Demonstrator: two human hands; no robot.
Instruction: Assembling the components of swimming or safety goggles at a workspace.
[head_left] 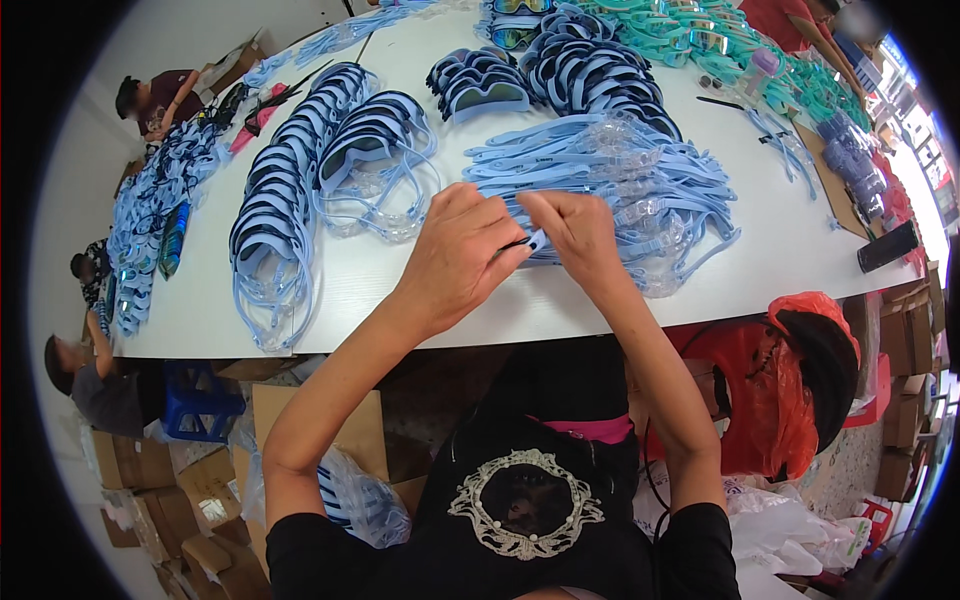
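Note:
My left hand (455, 255) and my right hand (575, 232) meet at the near edge of a white table (400, 290). Both pinch a light blue goggle strap (535, 240) with a small dark piece between the fingertips. The strap belongs to a heap of light blue straps with clear buckles (620, 185) lying just beyond my hands. To the left lies a finished pair of blue swim goggles (375, 150) with its strap looped around it.
A long row of stacked blue goggles (275, 215) runs along the left. Dark blue goggles (590, 75) and teal ones (720, 45) fill the far side. Other people sit at the left (95, 385) and far corner (155, 100). A red bag (775, 390), cardboard boxes (140, 465) below.

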